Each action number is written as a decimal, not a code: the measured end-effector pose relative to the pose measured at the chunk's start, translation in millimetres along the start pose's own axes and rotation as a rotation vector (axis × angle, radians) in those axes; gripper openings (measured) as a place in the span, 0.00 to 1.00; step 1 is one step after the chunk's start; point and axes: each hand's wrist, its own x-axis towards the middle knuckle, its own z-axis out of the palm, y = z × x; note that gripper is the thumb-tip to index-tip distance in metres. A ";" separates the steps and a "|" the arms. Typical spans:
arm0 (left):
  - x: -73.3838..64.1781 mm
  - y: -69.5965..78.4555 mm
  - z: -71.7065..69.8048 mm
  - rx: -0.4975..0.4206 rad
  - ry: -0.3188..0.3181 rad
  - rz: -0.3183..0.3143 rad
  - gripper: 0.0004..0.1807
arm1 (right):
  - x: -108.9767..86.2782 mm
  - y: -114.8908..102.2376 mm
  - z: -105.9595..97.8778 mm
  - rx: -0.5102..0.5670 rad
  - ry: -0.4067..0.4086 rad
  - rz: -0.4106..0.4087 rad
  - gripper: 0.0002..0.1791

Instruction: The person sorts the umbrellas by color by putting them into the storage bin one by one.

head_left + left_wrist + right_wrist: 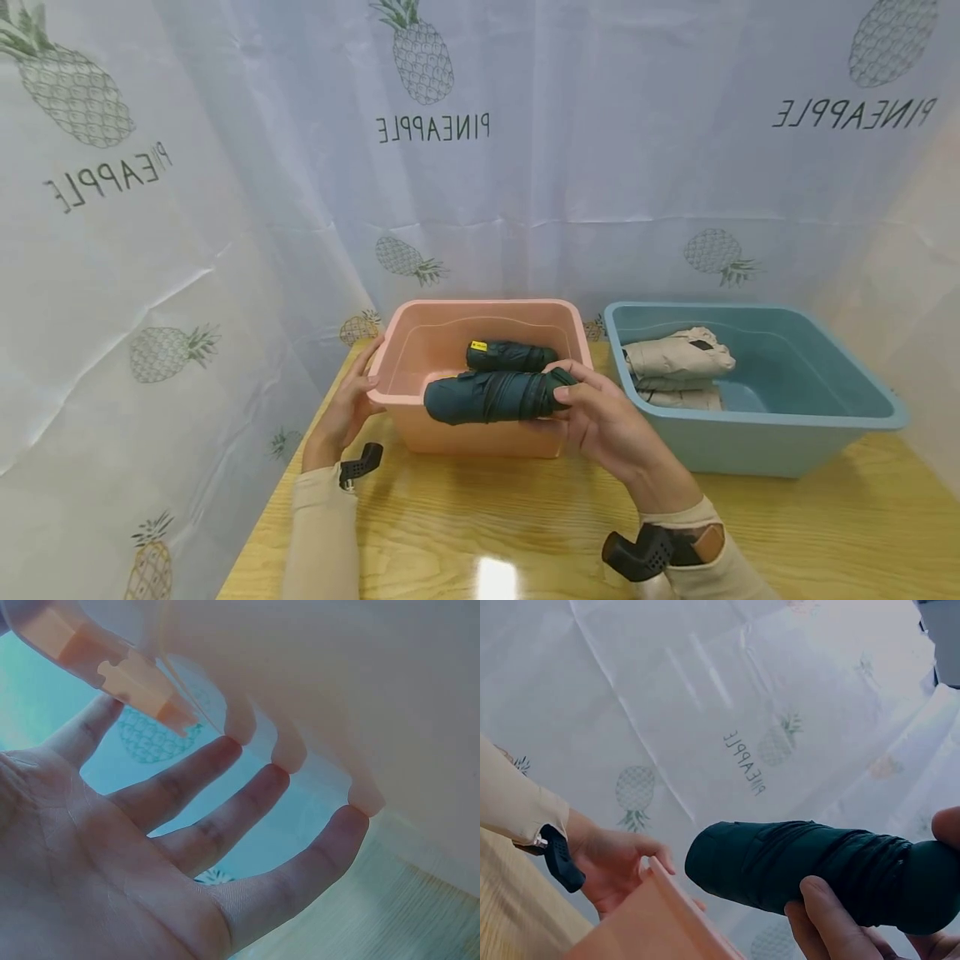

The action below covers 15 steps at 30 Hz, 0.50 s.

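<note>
A folded dark green umbrella [487, 397] lies level in my right hand [600, 408], gripped at its right end between thumb and fingers. It is held over the front rim of the pink bin [480, 437]. Inside that bin lies a second dark folded umbrella [510, 356] with a yellow label at one end. My left hand [348, 408] is at the bin's left side, its fairly straight fingers touching the outer wall in the left wrist view. The right wrist view shows the gathered fabric of the held umbrella [780, 862] and fingers below it.
To the right, a blue bin [765, 437] holds beige folded umbrellas [678, 354] stacked at its left end. Both bins stand on a wooden table [450, 517]. A pineapple-print curtain [600, 167] hangs behind and at the left.
</note>
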 end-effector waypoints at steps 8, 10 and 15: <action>1.3 1.4 2.4 -0.006 0.013 -0.001 0.41 | 18.1 -11.7 -2.8 -0.081 0.103 -0.017 0.12; 1.5 1.4 2.6 -0.005 0.014 -0.004 0.41 | 22.6 -15.0 -3.4 -0.110 0.137 -0.006 0.10; 0.3 1.2 0.8 -0.011 0.022 -0.007 0.42 | 38.7 -25.3 -5.4 -0.202 0.226 0.075 0.10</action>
